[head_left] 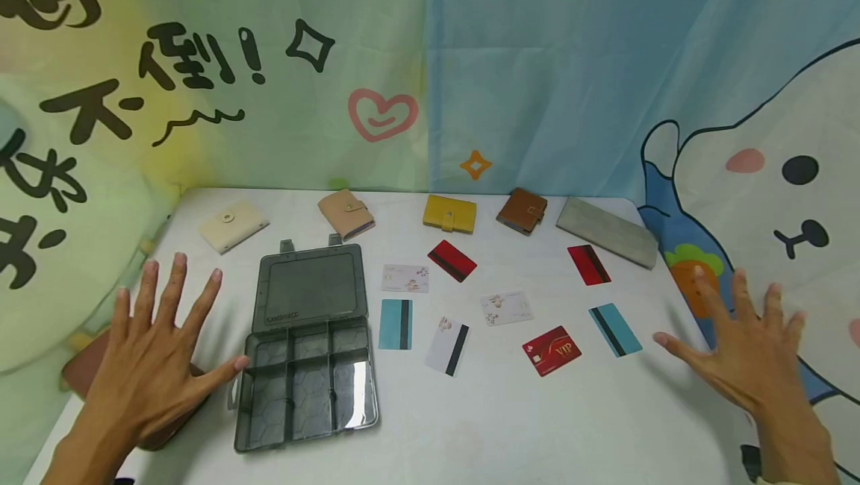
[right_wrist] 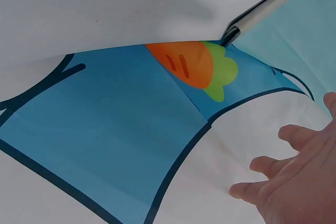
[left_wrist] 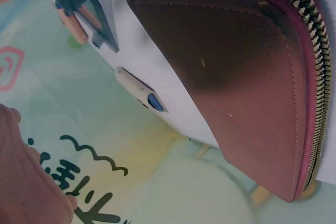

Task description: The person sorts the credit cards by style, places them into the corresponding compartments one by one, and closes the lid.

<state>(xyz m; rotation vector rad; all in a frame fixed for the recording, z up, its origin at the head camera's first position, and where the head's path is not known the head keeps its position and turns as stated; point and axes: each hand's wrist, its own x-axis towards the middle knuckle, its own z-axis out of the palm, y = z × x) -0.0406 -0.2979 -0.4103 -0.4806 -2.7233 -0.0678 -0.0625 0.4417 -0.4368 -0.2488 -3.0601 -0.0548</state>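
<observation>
Two bare hands show widely spread fingers: the left hand (head_left: 151, 369) at lower left of the head view, the right hand (head_left: 752, 354) at lower right, forearms cut off by the frame. One zip wallet (left_wrist: 247, 77) lies mostly hidden behind the left hand; the left wrist view shows its smooth reddish-brown face and brass-coloured teeth. Left of centre, one rectangular box (head_left: 307, 388) of see-through grey plastic lies open, glare whitening its lower right; the left thumb overlaps its edge, and I cannot tell whether they touch. Eight flat cards (head_left: 552, 351) lie from centre to right: three white, three red, two teal, some print too small to read. Five more wallets (head_left: 449, 213), cream, tan, yellow, brown and long grey, line the table's (head_left: 605, 425) far edge, before printed, creased cloth (head_left: 537, 97)
</observation>
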